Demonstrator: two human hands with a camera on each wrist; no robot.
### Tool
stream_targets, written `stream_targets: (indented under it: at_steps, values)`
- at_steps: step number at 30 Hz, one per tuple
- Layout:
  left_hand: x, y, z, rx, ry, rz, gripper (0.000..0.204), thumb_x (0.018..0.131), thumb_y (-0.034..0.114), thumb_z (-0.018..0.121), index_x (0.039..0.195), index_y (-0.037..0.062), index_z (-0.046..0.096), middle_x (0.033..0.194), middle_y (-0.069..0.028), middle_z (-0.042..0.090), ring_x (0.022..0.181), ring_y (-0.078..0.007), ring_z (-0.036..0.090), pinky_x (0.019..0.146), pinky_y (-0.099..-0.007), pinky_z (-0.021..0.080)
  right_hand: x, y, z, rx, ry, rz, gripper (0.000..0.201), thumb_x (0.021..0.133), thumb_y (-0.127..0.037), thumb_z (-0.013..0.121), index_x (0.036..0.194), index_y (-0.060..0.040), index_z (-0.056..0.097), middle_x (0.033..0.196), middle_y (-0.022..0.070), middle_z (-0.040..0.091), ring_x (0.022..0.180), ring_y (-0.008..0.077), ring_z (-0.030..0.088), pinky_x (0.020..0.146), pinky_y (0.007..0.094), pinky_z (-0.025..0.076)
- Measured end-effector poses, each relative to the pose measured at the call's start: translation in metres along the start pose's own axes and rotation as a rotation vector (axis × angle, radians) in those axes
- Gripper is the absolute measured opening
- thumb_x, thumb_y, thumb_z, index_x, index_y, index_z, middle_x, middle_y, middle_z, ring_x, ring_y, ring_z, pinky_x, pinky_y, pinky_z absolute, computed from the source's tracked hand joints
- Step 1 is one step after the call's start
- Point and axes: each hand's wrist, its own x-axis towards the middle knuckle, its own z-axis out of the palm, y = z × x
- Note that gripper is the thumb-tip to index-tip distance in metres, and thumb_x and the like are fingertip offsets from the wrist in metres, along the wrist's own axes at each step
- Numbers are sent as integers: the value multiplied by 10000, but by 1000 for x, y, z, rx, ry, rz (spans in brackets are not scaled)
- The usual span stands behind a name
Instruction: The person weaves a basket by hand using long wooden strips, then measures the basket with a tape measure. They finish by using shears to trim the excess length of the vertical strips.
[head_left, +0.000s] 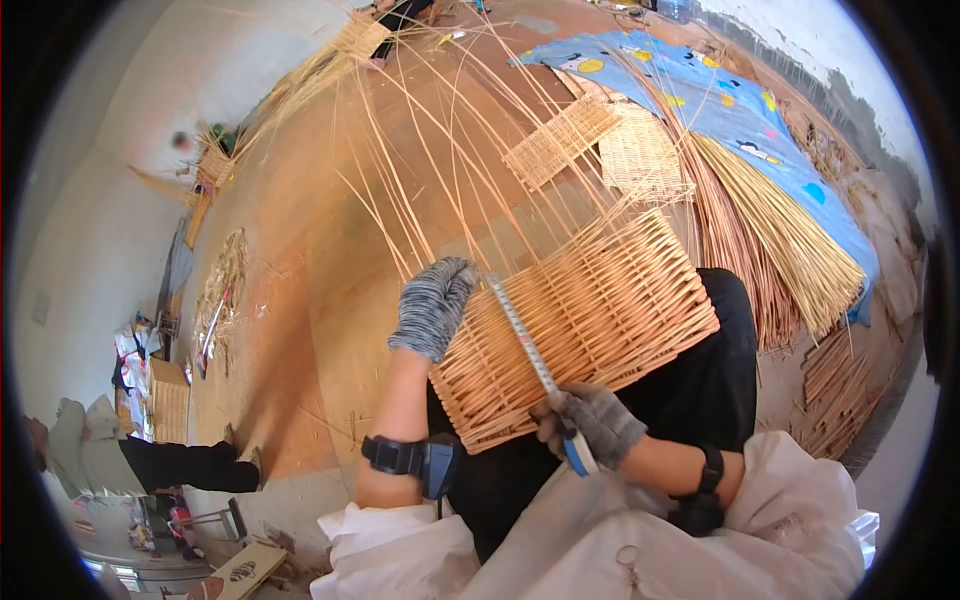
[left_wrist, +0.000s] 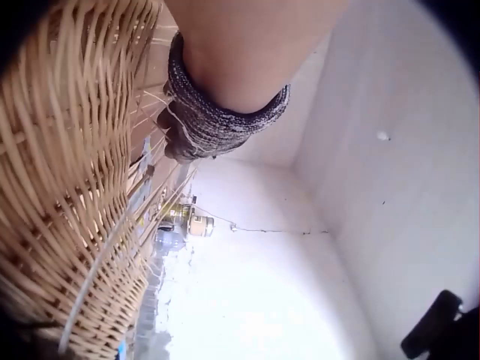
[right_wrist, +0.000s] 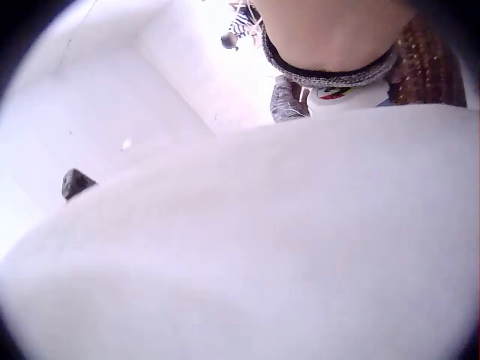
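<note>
A woven wicker panel lies tilted across the person's lap, with long unwoven rods fanning out from its far edge. The left hand, in a grey mottled knit glove, grips that far edge at its left part; its fingertips are mostly hidden. A tape measure is drawn out across the weave, its blade running from beside the left fingers to the near edge. There the gloved right hand holds the tape's blue and white case. In the right wrist view a white sleeve covers most of the work.
Beyond the panel lie other woven pieces and bundles of rods, partly under a blue patterned cloth. Loose wicker scraps lie on the brown floor at left. Another person in dark trousers is at lower left.
</note>
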Motion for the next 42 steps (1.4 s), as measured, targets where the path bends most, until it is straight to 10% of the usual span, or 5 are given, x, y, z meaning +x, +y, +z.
stream_targets:
  at_steps: [8,22,26,33,42]
  values:
    - [-29,-15,23,-42,-98,11,180,873,89,548,1050,63,556,987,-146,640,946,-296,613,821,-352,481,-10,80,-20,92,-116,158,298,896,-216,578,1087,7,527,970,126,629,797,204,634,682,309,538]
    - [-26,7,10,393,72,196,224,823,37,576,1043,77,568,996,-113,631,947,-280,605,849,-343,484,-13,49,-3,-17,64,111,244,898,-212,584,962,23,582,744,128,648,607,191,630,531,282,515]
    - [-3,-8,44,-163,178,203,160,829,44,565,978,104,577,920,-94,629,931,-250,607,953,-320,412,-20,28,-32,22,153,66,281,887,-227,596,998,31,584,761,133,649,593,201,637,534,308,534]
    - [8,41,51,22,-153,-135,191,900,57,418,972,97,591,827,-136,634,768,-238,611,745,-319,488,-18,48,-46,147,134,63,211,881,-170,597,974,16,561,778,138,650,614,209,642,517,318,534]
    - [-4,11,70,-212,238,235,211,778,-92,538,938,13,626,803,-118,646,781,-227,626,736,-303,505,-18,48,-49,41,14,-37,228,893,-164,582,1022,19,539,862,110,645,666,159,610,609,283,510]
